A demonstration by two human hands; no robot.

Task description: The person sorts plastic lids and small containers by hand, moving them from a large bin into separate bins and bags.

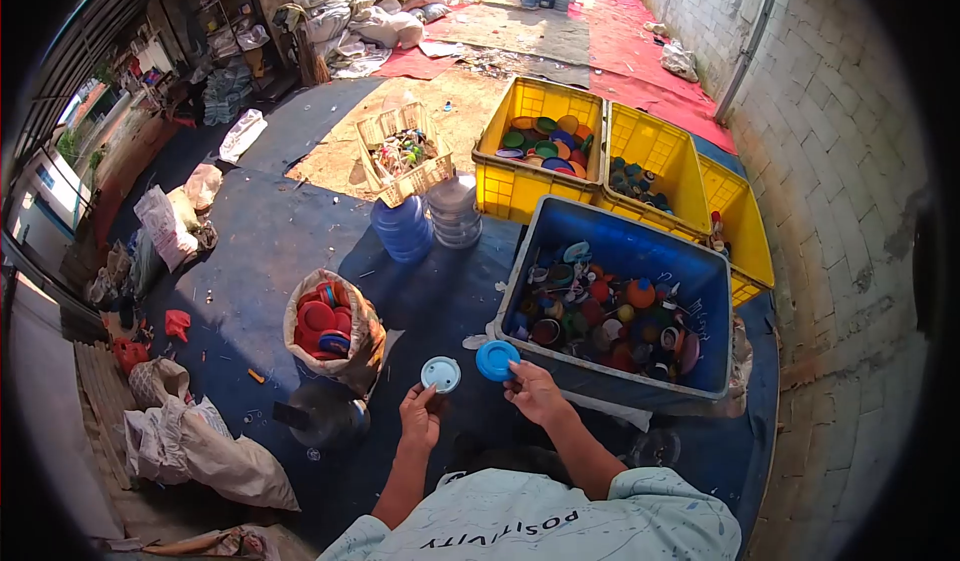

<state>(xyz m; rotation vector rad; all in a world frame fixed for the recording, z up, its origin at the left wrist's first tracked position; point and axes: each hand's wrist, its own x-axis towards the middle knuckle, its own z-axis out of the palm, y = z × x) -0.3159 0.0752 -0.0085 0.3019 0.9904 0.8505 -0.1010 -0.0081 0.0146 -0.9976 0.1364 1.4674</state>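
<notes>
My left hand [420,417] pinches a pale blue-white round lid [441,374] by its lower edge. Beside it, my right hand [533,391] grips a bright blue round lid [496,360] at its right edge. The two lids are held apart, a short way from each other. Just beyond my right hand stands a large blue bin [615,381] with many mixed caps and lids in it. To the left of my left hand is an open sack [369,346] holding mostly red lids.
Yellow crates [540,190] with lids and caps stand behind the blue bin. Large water jugs [402,231] and a cream crate [400,151] lie ahead. A dark container [335,416] is at left, near filled sacks [225,451]. A block wall [830,211] bounds the right.
</notes>
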